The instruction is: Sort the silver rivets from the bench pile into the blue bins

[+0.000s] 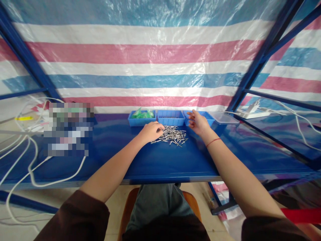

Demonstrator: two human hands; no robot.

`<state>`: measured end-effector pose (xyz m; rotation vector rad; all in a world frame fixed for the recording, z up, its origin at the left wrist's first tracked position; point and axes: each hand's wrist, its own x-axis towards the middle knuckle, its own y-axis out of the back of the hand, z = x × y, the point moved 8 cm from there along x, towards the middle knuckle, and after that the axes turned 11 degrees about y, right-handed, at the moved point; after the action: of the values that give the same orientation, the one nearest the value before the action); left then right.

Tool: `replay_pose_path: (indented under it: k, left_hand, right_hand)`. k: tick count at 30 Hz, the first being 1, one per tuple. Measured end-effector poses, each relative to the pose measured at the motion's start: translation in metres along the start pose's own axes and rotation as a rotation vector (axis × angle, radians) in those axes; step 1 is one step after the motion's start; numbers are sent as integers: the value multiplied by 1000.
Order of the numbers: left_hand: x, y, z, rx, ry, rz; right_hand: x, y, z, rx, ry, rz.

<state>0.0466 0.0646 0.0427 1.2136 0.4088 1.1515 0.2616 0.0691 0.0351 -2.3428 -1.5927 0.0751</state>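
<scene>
A loose heap of silver blind rivets point(173, 134) lies on the blue tabletop. At the heap's left edge is my left hand point(150, 132), its fingers curled in toward the thumb among the rivets; what sits between the fingertips is too small to make out. My right hand point(199, 123) is raised by the front left part of the right blue bin point(208, 118), fingers apart and slightly bent, with nothing visible in them. The middle blue bin point(170, 121) holds some small metal pieces. Green plastic packets point(142, 114) fill the left blue bin point(142, 123).
A clear plastic lid point(227, 117) lies right of the bins. Farther right stands a white power strip point(254, 112) with cables. White cords point(35, 167) trail over the table's left side, beside a blurred patch. Blue frame posts point(250, 73) and a striped sheet point(150, 67) enclose the back.
</scene>
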Motion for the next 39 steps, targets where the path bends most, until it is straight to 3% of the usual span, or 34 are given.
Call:
replay_pose_path:
  k: [8, 13, 17, 20, 23, 29, 34, 39]
  left_hand:
    - [-7, -5, 18, 69, -67, -37]
    - [-8, -13, 25, 83, -61, -34]
    - [-9, -11, 29, 97, -59, 1]
    - [-7, 0, 26, -54, -65, 94]
    - [-3, 11, 17, -326, -29, 194]
    - [-1, 8, 8, -608, 74, 182]
    - [-5, 9, 11, -419, 75, 160]
    - [-7, 12, 20, -360, -56, 205]
  right_hand:
    - [-27, -56, -7, -464, 273, -467]
    - [-32, -69, -7, -658, 497, -604]
    - [-36, -74, -4, -779, 581, -708]
    - [-43, -79, 0, -839, 620, -805]
    - [-52, -86, 1, -738, 647, -883]
    - [-48, -86, -7, -556, 622, -747]
    - [-40, -78, -18, -467, 608, -584]
    - [-42, -75, -26, -472, 643, -525]
